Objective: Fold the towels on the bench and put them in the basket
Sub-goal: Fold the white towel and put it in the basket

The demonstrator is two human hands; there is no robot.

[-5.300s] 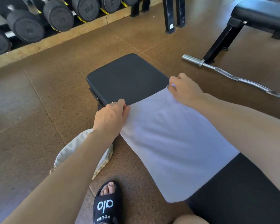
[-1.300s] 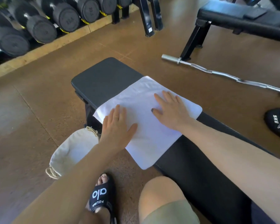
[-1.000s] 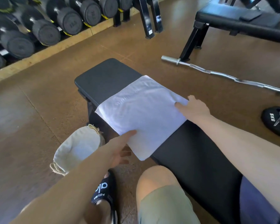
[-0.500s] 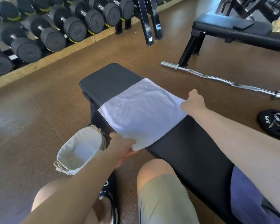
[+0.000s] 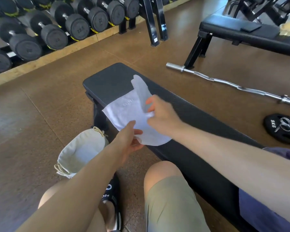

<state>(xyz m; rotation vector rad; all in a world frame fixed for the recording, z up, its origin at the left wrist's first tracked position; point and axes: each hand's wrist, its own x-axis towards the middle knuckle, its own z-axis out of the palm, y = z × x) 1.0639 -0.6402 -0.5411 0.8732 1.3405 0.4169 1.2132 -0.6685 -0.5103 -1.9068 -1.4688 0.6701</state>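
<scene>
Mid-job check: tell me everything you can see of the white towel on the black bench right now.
The white towel is thin, soft-looking cloth with faint embossed lettering. It lies across the near end of the black padded bench, partly folded. Its right side is lifted and curled over toward the left, one end sticking up. The right hand pinches the raised edge; the left hand holds the near corner, which overhangs the bench above the floor.
</scene>
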